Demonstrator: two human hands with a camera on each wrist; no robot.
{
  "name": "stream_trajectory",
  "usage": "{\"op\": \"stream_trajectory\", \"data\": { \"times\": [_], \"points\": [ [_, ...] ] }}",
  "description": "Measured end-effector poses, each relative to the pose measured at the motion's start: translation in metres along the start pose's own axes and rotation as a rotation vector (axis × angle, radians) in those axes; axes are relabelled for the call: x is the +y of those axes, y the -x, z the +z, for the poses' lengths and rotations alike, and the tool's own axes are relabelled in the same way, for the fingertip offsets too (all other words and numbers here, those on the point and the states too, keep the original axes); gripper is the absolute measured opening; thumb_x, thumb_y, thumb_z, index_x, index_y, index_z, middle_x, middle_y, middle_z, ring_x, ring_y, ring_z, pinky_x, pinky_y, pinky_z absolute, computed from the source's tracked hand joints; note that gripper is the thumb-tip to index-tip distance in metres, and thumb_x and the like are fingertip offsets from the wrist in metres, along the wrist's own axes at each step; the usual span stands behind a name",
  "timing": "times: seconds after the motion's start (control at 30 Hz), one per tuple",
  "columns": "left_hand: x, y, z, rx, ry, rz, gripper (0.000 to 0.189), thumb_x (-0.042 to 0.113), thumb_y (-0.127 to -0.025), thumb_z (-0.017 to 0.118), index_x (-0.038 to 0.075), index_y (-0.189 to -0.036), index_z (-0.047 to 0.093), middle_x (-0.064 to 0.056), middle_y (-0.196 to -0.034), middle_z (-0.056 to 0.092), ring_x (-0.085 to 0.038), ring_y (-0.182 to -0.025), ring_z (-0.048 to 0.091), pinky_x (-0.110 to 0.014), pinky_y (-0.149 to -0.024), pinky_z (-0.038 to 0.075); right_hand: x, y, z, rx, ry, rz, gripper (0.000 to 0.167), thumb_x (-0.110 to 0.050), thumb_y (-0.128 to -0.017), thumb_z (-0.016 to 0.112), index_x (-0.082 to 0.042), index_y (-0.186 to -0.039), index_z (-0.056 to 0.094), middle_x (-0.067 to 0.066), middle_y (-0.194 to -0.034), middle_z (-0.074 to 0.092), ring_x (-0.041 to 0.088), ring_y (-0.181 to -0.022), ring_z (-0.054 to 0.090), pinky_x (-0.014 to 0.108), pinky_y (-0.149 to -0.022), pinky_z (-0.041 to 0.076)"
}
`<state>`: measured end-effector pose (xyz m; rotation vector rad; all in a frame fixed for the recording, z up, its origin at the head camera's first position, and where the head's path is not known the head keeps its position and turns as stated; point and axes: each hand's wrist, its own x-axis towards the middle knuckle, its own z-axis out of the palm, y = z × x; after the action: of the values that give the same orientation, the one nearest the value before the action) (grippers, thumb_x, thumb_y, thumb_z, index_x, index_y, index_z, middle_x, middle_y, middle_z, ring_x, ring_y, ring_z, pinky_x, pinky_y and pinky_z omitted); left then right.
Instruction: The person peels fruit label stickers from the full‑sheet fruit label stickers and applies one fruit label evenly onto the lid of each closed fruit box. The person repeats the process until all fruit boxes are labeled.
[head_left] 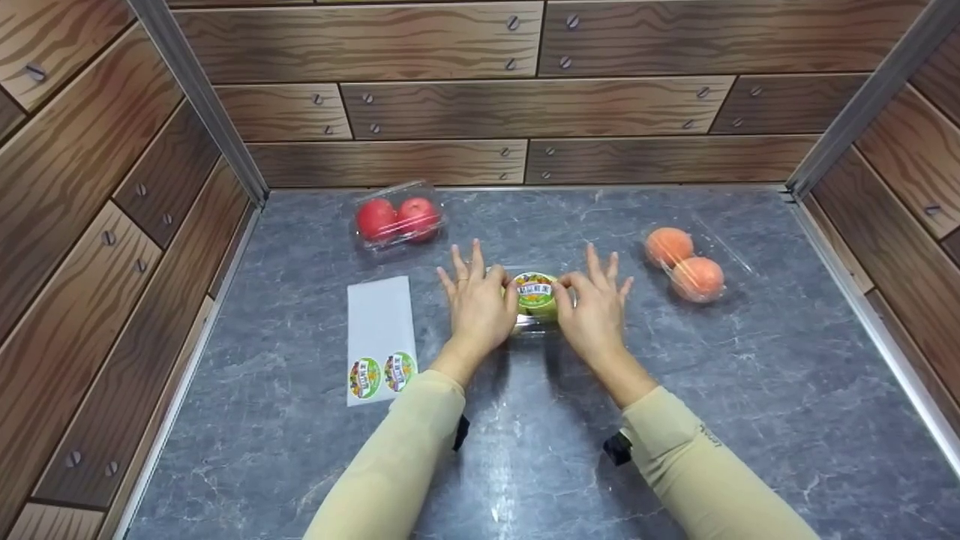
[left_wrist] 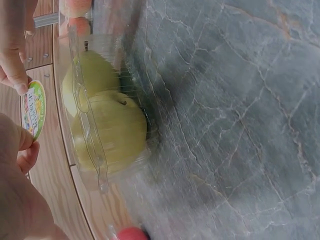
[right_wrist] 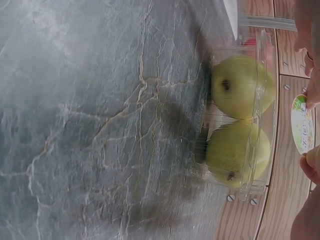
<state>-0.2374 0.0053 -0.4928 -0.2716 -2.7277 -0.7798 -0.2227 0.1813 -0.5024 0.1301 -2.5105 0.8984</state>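
A round fruit sticker (head_left: 535,290) with a green border is stretched between both hands, above a clear plastic clamshell box (left_wrist: 90,145). My left hand (head_left: 484,304) pinches its left edge between thumb and forefinger, other fingers spread. On the opposite edge, the thumb and forefinger of my right hand (head_left: 595,307) pinch it the same way. Two yellow-green pears (right_wrist: 237,152) lie side by side inside the closed box, which rests on the table. Both wrist views show a gap between the sticker and the lid.
A white backing sheet (head_left: 380,315) with two more round stickers (head_left: 365,377) lies left of the hands. Behind it stands a clear box of two red fruits (head_left: 397,219). Another clear box with two orange fruits (head_left: 684,264) sits at right. Wood-patterned walls (head_left: 450,109) enclose the table.
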Motion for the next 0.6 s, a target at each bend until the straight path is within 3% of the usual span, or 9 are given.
{"op": "stream_trajectory", "data": {
  "times": [0.6],
  "points": [
    [-0.001, -0.01, 0.005, -0.049, -0.041, -0.083, 0.02, 0.03, -0.103, 0.065, 0.012, -0.096, 0.072, -0.027, -0.168, 0.029, -0.055, -0.157, 0.01, -0.078, -0.12, 0.003, 0.002, -0.011, 0.004, -0.07, 0.037, 0.03, 0.02, -0.022, -0.1, 0.073, -0.004, -0.092, 0.073, 0.025, -0.163, 0.04, 0.059, -0.154, 0.016, 0.082, -0.117, 0.003]
  ]
}}
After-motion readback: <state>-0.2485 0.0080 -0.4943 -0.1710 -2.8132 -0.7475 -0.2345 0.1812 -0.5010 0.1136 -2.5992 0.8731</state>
